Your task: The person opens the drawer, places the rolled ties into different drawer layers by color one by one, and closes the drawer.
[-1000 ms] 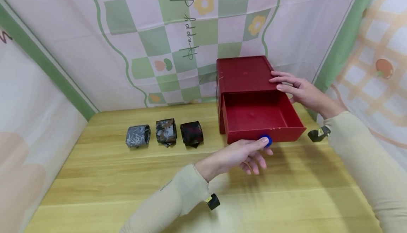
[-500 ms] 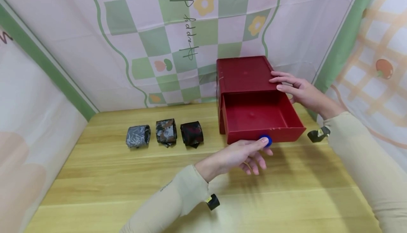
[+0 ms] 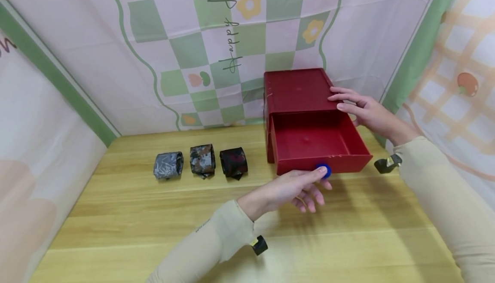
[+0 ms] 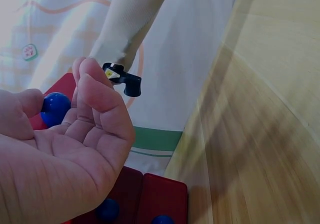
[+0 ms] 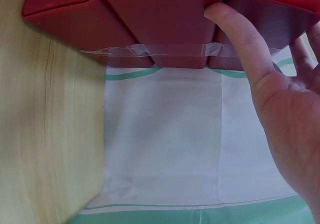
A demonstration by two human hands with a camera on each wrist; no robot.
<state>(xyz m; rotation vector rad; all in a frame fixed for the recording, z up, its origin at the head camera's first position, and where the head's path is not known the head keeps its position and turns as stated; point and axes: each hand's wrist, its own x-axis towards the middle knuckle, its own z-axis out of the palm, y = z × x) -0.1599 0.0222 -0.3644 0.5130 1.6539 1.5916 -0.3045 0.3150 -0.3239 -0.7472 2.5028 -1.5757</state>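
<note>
In the head view, a red plastic drawer unit (image 3: 297, 90) stands at the back right with its top drawer (image 3: 352, 163) pulled out, nothing inside. My left hand (image 3: 294, 187) pinches the blue round knob (image 4: 56, 110) on the drawer front between thumb and fingers, the other fingers loosely bent below. My right hand (image 3: 365, 110) rests on the unit's right top edge with fingers extended, its thumb against the side in the right wrist view. Left of the unit lie three rolled neckties: a grey one (image 3: 168, 165), a brown-and-grey patterned one (image 3: 202, 161) and a dark red-black one (image 3: 233, 162).
Lower drawers show blue knobs (image 4: 107, 210) in the left wrist view. Clear tape (image 5: 175, 50) runs across the unit's stacked side. A wooden table (image 3: 162, 227) carries everything, with printed curtains (image 3: 216, 98) close behind and at both sides.
</note>
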